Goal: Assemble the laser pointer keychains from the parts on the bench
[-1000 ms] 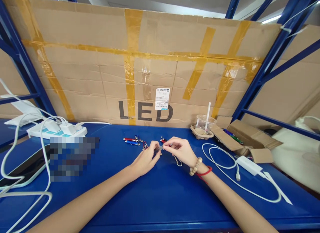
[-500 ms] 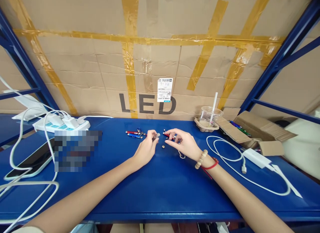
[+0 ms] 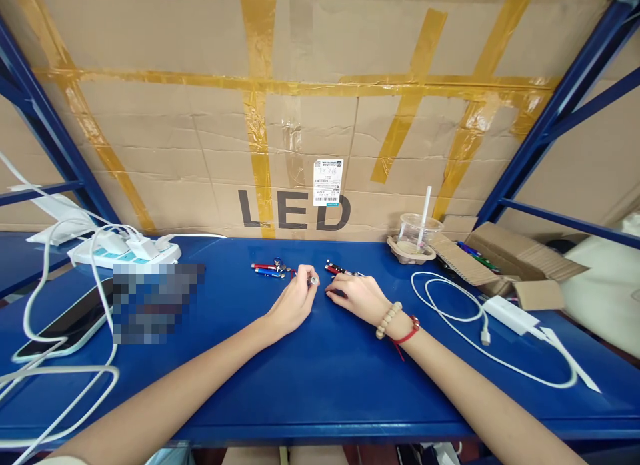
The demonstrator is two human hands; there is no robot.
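Note:
My left hand [image 3: 295, 298] is closed round a small flashlight [image 3: 313, 281]. Its round silver end shows beyond my thumb and forefinger; the fingers cover most of the body. Across a narrow gap, my right hand [image 3: 357, 296] rests low over the blue tabletop, thumb and forefinger pinched on a tiny round button cell [image 3: 328, 292] that is mostly hidden. Just left of my left hand lie a red penlight [image 3: 262, 266] and a blue penlight [image 3: 267, 273], with small metal rings at their ends. More small red and black penlights [image 3: 332, 268] lie behind my right fingers, partly covered.
A clear plastic cup with a straw [image 3: 421, 230] sits in a cardboard holder, beside an open carton of pens [image 3: 510, 255]. A white cable and adapter [image 3: 511, 315] lie to the right. At left are a power strip [image 3: 125, 252], a phone [image 3: 70, 318] and loose cables. A large carton [image 3: 200, 152] stands behind.
My right hand has come down and left, its fingertips closing over the small round cell on the table. The left hand stays nearly in place, turned slightly, with the silver end facing more toward me.

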